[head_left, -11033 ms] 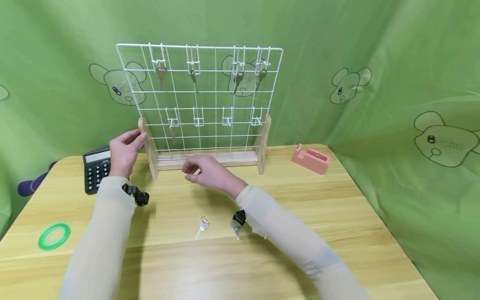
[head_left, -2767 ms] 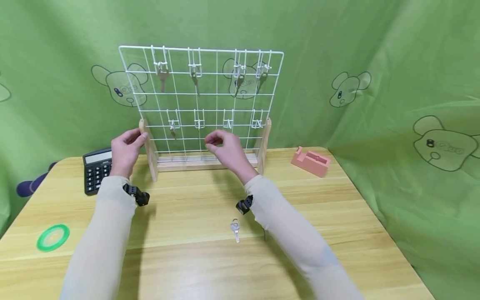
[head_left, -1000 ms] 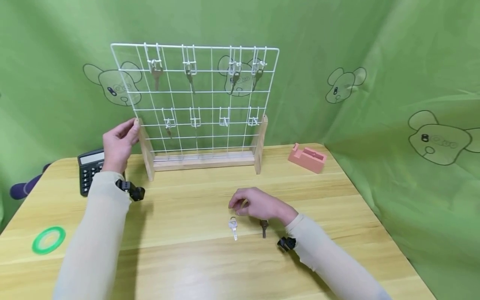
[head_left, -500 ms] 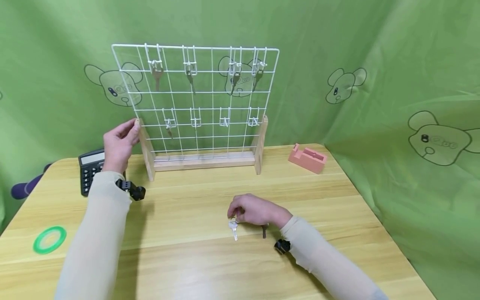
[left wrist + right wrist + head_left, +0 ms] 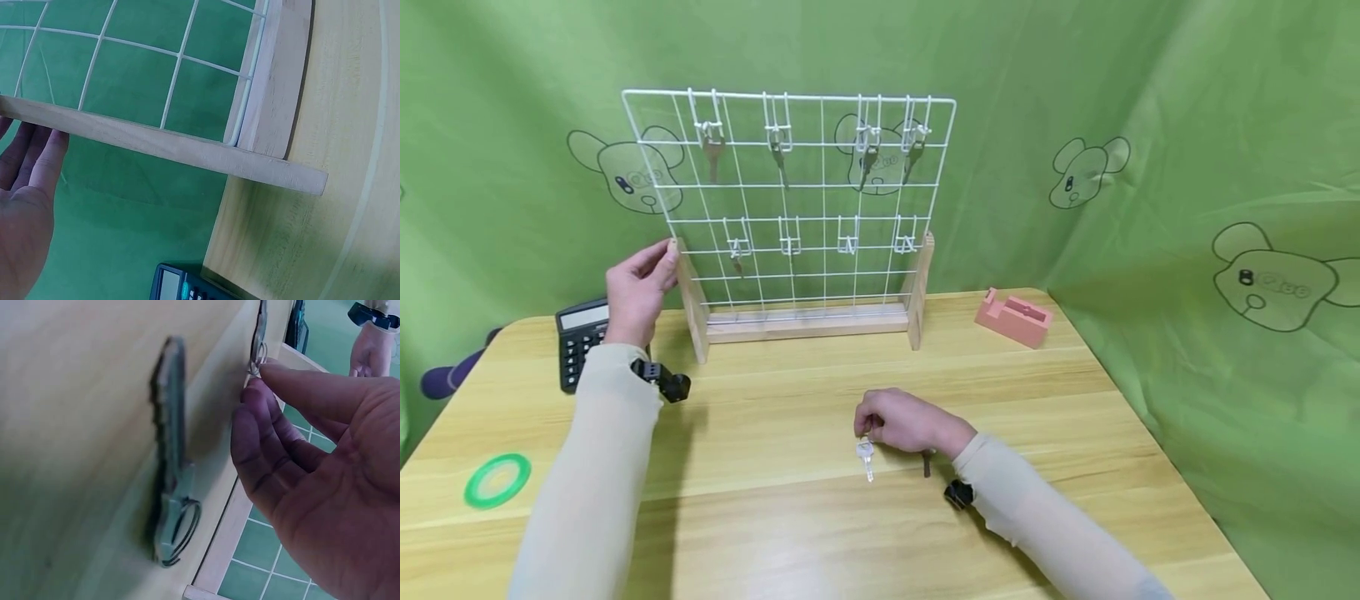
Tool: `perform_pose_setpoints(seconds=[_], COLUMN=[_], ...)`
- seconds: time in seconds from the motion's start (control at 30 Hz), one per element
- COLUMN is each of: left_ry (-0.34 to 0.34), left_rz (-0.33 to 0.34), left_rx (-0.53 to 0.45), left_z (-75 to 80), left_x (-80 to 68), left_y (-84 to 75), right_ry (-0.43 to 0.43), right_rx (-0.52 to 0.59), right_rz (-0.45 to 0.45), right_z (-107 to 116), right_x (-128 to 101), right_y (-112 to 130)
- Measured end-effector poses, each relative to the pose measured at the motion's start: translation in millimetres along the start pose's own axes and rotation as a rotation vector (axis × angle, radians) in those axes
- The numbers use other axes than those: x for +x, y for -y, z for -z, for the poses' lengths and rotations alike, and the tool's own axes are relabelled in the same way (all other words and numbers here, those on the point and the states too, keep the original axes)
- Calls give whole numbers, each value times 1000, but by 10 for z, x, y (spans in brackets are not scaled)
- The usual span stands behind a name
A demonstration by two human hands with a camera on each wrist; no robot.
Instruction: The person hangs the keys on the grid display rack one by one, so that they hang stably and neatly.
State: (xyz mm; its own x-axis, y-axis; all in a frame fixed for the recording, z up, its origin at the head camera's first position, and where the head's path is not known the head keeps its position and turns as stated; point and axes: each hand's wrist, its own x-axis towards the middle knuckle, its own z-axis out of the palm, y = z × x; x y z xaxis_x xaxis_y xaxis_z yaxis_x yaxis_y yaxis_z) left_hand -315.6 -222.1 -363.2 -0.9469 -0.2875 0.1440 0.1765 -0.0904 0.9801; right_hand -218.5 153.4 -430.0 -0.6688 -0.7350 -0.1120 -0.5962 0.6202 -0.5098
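Observation:
My left hand (image 5: 636,287) grips the top of the left wooden post (image 5: 691,304) of a white wire grid rack (image 5: 824,200). In the left wrist view, fingers (image 5: 47,165) lie against the post. My right hand (image 5: 904,419), low over the table, pinches the ring of a silver key (image 5: 865,460) between thumb and fingertips; the key's blade points toward me. Close by, partly under that hand, a darker key (image 5: 927,463) lies on the table; its ring shows large in the right wrist view. Keys hang from all the upper hooks, and another key (image 5: 737,265) from the lower left hook.
A black calculator (image 5: 580,342) stands beside my left hand, partly covered. At the left front lies a green ring (image 5: 497,481). A pink tape dispenser (image 5: 1015,318) sits at the back right. Green cloth (image 5: 1000,150) hangs behind the wooden table (image 5: 760,517).
My right hand has come down from the rack's lower hooks to the silver key and now pinches its ring. Since the oldest frame, the leftmost key has left the table. My left hand stays on the post.

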Motion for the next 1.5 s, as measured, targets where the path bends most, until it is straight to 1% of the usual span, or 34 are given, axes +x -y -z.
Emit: perform_pose_setpoints(seconds=[0.27,0.33,0.4,0.67,0.83,1.07,1.3,1.5], left_ry=[4,5,3,3,8,14,15,19], left_rz=[10,8,8,7,-1,-14,0,8], left_rx=[-12,-15,-19,-23,-52,-66,-39,-32], left_z=[-6,-9,-7,9,16,13,21,30], left_x=[10,7,3,16,12,16,12,17], left_y=[2,-4,-6,-2,-2,24,23,3], right_ry=[35,42,40,-29,-73,-117,-142,-190], right_rx=[-25,-16,16,203,272,302,352,363], right_rz=[1,-6,-14,-2,-12,-15,-29,-50], right_z=[-1,7,13,95,160,268,358,427], right_x=[33,27,21,-24,-40,-65,-39,5], right_y=[1,8,13,0,2,46,75,101])
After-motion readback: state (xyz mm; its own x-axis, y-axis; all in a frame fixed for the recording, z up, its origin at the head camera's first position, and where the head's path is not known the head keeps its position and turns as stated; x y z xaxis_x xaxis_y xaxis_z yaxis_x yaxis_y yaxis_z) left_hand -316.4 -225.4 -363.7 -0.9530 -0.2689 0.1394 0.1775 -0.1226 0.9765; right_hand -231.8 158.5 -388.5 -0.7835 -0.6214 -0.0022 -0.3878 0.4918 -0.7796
